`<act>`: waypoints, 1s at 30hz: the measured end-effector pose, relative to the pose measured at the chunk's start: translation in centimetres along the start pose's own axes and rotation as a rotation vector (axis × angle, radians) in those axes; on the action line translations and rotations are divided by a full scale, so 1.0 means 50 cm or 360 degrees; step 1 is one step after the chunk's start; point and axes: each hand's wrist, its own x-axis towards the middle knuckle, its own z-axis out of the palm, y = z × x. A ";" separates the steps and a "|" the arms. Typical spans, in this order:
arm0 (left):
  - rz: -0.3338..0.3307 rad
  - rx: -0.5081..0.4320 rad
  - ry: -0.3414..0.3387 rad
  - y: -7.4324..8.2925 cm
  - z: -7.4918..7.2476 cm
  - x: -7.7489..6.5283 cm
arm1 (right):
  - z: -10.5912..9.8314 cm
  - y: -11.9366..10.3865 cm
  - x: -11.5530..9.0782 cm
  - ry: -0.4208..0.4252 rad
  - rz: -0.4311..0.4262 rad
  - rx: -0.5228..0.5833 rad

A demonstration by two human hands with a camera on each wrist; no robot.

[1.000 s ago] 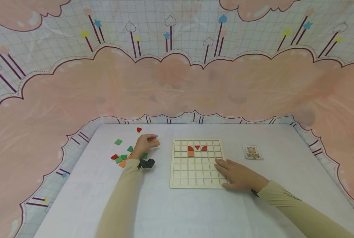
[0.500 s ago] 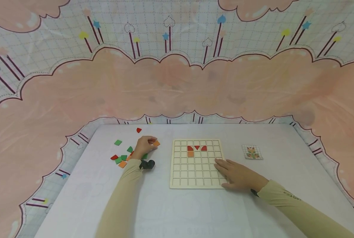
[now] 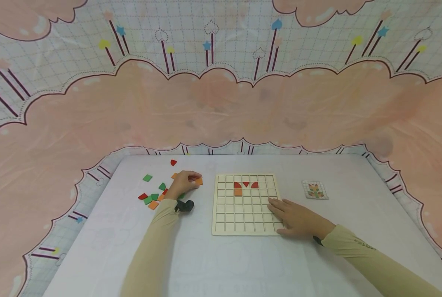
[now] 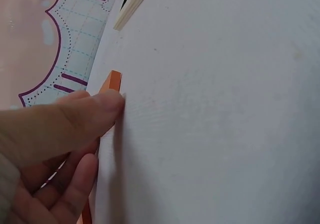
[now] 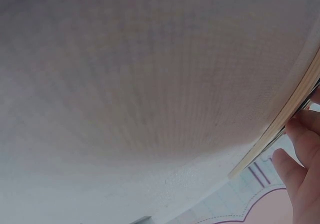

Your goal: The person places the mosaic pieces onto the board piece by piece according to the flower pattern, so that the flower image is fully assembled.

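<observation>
My left hand (image 3: 182,184) pinches an orange square tile (image 3: 199,181) between thumb and fingers, left of the board. Close up in the left wrist view, the thumb lies across the orange tile (image 4: 115,79), hiding part of it. A pale wooden grid board (image 3: 244,216) lies in the middle. Near its top sit two red quarter-round tiles, a red triangle (image 3: 246,184) between them, and an orange square (image 3: 238,192) below the left one. My right hand (image 3: 299,218) rests on the board's right edge, fingers extended; its fingers (image 5: 300,139) touch that edge in the right wrist view.
Several loose green, red and orange tiles, among them a green one (image 3: 147,177), lie around the left wrist. A red quarter-round tile (image 3: 173,162) lies farther back. On the right lies a small card (image 3: 315,190) with a coloured grid picture. Patterned cloth surrounds the white table (image 3: 236,264).
My left hand has shifted slightly right with the orange tile, whose angle has turned a little. An orange tile behind that hand has come into sight. My right hand stays in place.
</observation>
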 end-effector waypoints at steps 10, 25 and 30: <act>-0.0102 0.0031 0.0104 0.001 0.007 -0.015 | -0.001 0.000 -0.004 0.0079 -0.0041 -0.0002; -0.0016 -0.0047 0.0107 -0.009 0.018 -0.014 | -0.001 0.000 -0.002 0.0024 -0.0011 0.0011; 0.0037 -0.0050 0.0075 0.006 0.023 -0.018 | 0.000 0.000 0.000 0.0009 -0.0014 0.0001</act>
